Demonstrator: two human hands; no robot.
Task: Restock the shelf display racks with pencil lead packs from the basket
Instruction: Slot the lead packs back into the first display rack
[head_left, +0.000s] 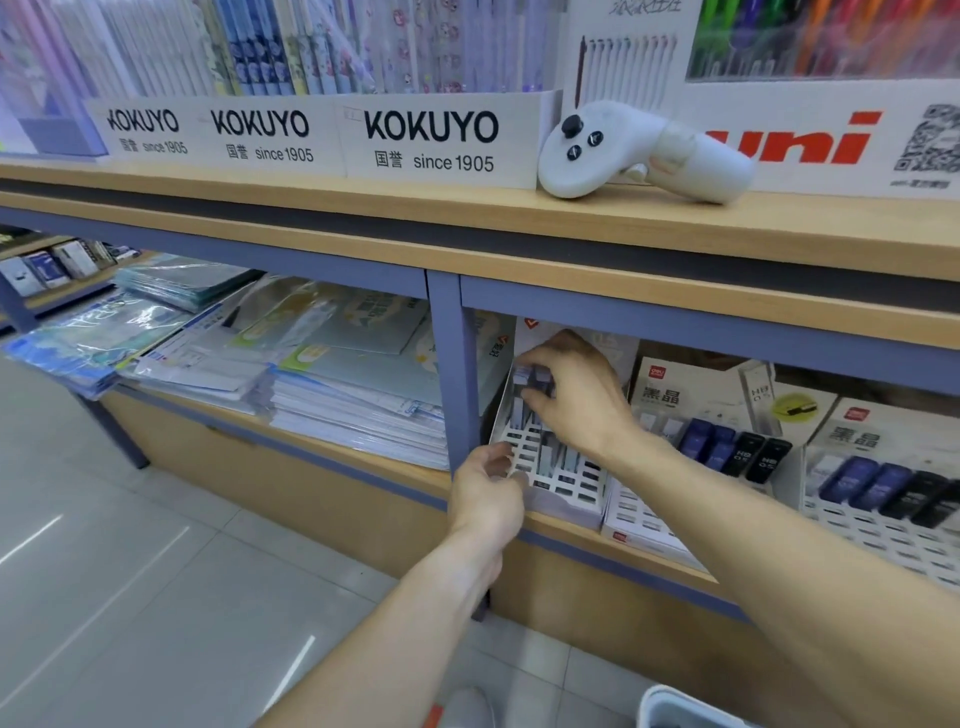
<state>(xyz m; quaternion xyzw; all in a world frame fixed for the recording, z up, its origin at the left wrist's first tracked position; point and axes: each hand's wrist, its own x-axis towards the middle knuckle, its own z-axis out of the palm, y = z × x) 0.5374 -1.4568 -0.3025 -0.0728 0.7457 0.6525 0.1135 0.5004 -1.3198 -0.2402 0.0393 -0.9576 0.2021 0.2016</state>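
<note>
- White plastic, gridded with small slots — the leftmost display rack (558, 480) sits tilted on the lower shelf (363, 470), just right of the blue upright post (451, 384), and everything below is placed from it.
- The right hand (576, 395) is over the rack's upper rows, fingers curled round a small cluster of pale pencil lead packs (535, 375); the thumb pinches from below, so the grip is clamped on the packs.
- A few more pale packs (558, 457) stand in the slots in the middle of the rack, just below that hand.
- The left hand (488, 491) is at the rack's lower left corner, fingers loosely bent and touching its front edge; whether it truly grips the edge I cannot tell.
- Right of the rack stands a second rack (644, 519) of the same kind, holding dark blue and black lead cases (737, 452); a third rack (883, 540) further right carries a similar row.
- Behind those racks, printed cardboard backing cards (691, 400) stand upright.
- Left of the rack, past the blue post, stacks of plastic-wrapped paper goods (322, 384) lie flat on the lower shelf.
- Above the rack, on the wooden top shelf (363, 200), a white handheld controller (639, 153) lies on its side in front of the KOKUYO sign (431, 135).
- Well below the rack, at the frame's bottom edge, a corner of the pale basket (675, 709) shows on the tiled floor (156, 571) — its contents are out of view.
</note>
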